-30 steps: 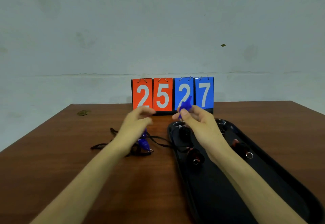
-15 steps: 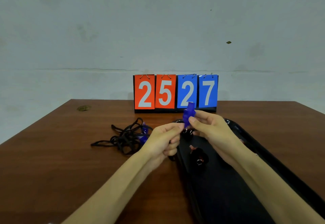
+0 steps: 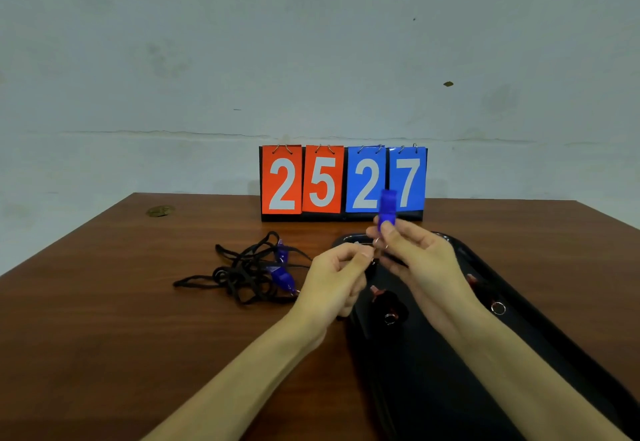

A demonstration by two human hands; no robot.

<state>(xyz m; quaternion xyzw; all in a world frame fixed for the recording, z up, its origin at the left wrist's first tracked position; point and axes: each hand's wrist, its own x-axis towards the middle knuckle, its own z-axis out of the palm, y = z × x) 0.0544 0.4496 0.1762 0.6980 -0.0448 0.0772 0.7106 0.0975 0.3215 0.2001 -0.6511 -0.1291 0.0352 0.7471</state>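
Observation:
My right hand (image 3: 420, 260) pinches a blue whistle (image 3: 387, 208) upright above the far end of a black tray (image 3: 433, 381). A small metal ring (image 3: 377, 241) hangs at the whistle's lower end. My left hand (image 3: 334, 279) is just left of it, thumb and forefinger pinched together at the ring. Whether they grip the ring or a clip is too small to tell. On the table to the left lies a tangle of black lanyards (image 3: 242, 272) with two blue whistles (image 3: 282, 276) on it.
A flip scoreboard (image 3: 343, 181) reading 25 27 stands at the table's far edge. Dark whistles with metal rings (image 3: 389, 309) (image 3: 497, 307) lie in the tray. A small brownish object (image 3: 160, 211) sits at the far left of the wooden table (image 3: 104, 319).
My left hand left the lanyard pile and came right to meet the whistle's ring. My right hand turned the whistle upright and raised it slightly.

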